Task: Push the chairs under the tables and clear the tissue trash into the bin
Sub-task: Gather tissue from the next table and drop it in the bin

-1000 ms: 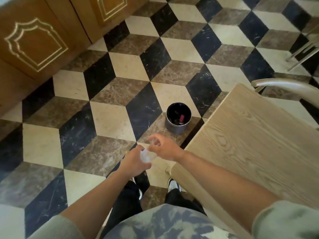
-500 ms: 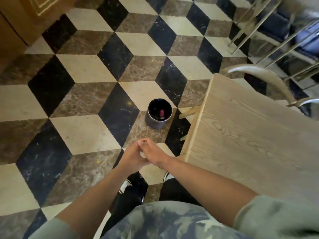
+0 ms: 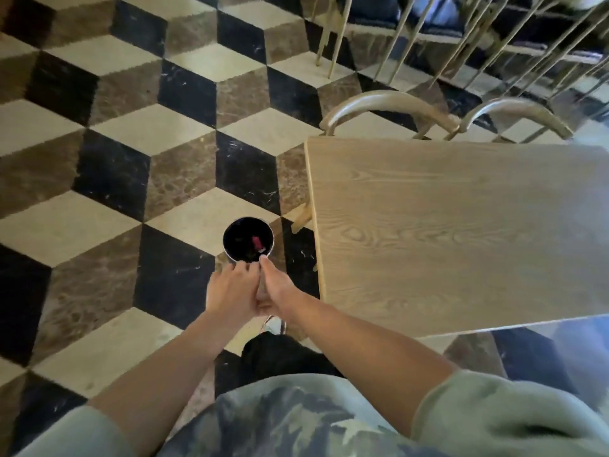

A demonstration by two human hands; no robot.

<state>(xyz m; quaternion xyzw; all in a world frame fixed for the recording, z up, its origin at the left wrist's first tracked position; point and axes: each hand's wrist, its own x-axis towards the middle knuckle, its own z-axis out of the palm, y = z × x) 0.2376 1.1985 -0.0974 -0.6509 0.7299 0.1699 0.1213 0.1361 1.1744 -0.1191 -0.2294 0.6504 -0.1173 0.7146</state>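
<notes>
A small dark round bin (image 3: 225, 241) stands on the floor by the corner of the wooden table (image 3: 461, 232), with a red scrap (image 3: 256, 243) inside it. My left hand (image 3: 230, 290) and my right hand (image 3: 277, 291) are pressed together just in front of the bin, fingertips at its near rim. My right fingers lie straight; my left fingers bend down slightly. No tissue shows between the hands. Two chairs are tucked in at the table's far side, with only their curved backs (image 3: 389, 105) (image 3: 520, 112) showing.
The floor is a cube pattern of black, brown and cream tiles (image 3: 131, 166). More chair legs and dark seats (image 3: 461, 31) crowd the back right. My legs and shoes (image 3: 273, 324) stand close to the table's near corner.
My hands, apart with a white tissue in the left one second ago, have closed together and moved forward to the bin's rim. The view swung right, bringing the tucked chairs into sight.
</notes>
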